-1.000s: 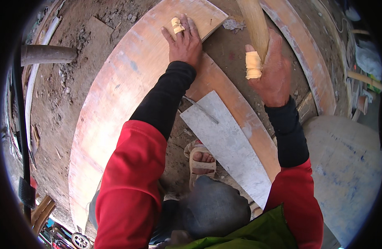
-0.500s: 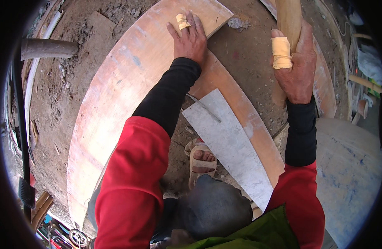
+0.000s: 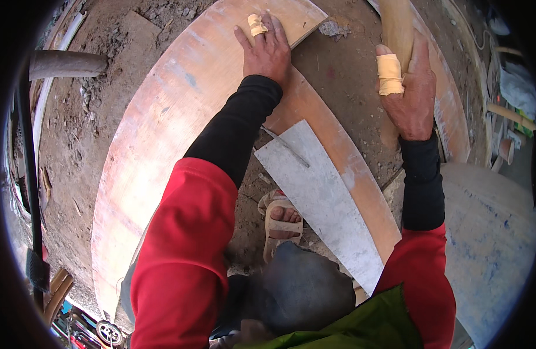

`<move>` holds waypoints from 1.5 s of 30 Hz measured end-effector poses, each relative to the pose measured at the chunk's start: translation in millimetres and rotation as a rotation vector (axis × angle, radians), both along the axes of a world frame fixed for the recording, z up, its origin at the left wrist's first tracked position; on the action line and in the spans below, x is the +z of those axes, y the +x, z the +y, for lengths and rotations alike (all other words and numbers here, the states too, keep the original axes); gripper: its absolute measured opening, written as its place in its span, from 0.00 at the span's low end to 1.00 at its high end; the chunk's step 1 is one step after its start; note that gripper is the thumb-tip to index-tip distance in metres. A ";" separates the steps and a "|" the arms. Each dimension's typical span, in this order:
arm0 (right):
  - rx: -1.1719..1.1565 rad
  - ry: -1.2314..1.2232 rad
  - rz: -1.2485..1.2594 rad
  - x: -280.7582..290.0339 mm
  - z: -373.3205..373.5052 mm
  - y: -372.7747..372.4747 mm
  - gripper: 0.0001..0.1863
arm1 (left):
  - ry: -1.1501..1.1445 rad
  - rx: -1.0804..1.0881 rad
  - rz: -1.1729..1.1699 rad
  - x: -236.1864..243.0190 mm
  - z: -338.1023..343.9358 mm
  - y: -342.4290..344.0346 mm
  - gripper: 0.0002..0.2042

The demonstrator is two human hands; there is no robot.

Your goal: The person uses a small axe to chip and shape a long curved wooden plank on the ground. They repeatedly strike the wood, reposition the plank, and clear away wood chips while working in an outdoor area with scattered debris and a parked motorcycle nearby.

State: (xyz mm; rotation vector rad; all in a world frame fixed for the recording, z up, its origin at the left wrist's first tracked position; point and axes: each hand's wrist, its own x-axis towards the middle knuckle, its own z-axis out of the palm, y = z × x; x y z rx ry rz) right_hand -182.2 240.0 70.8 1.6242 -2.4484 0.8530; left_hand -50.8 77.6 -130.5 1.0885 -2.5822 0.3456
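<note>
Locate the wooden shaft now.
Head view, upper right: the wooden shaft is in the right hand, right of the left hand resting on the large curved board.

I see red sleeves (image 3: pixel 186 244), black cuffs (image 3: pixel 232 131), green cloth (image 3: pixel 361 323), a beige sandal (image 3: pixel 284 226), yellowish tape (image 3: pixel 389 74) round a left finger (image 3: pixel 260 39) and right thumb (image 3: pixel 383 50).

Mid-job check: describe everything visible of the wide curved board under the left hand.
The wide curved board looks like plywood: pale orange-brown, with whitish smears and a small bluish-grey patch. Its long left edge bows outward; the upper end is cut straight, and the lower end narrows. It lies broad face up over the dirt floor, its upper part seemingly overlapping a narrower orange board. The left hand rests spread near its upper end; the left sleeve hides some of it.
</note>
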 end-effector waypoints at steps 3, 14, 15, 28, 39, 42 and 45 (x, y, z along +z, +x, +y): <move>-0.067 -0.298 -0.097 -10.1 -3.7 2.5 0.26 | 0.031 -0.005 -0.007 -0.3 -1.4 0.4 0.26; 0.082 0.088 -0.135 -45.6 4.9 10.9 0.23 | -0.033 0.029 -0.056 1.7 -1.3 -0.1 0.26; 0.033 0.016 -0.128 -41.2 3.7 12.8 0.24 | -0.004 0.027 -0.078 0.7 -1.1 0.8 0.26; 0.016 0.349 -0.190 -94.3 12.6 22.2 0.23 | 0.080 0.000 -0.015 -0.5 0.2 0.4 0.27; -0.170 0.235 -1.368 -58.2 72.1 98.7 0.17 | 0.124 -0.361 -0.339 97.4 -87.9 191.3 0.44; -0.200 0.245 -1.353 -59.6 107.7 131.9 0.16 | 0.140 -0.353 -0.601 146.7 -74.2 309.1 0.39; -0.175 0.348 -1.335 -60.2 139.4 157.2 0.16 | 0.213 -0.288 -0.575 178.0 -28.9 404.1 0.36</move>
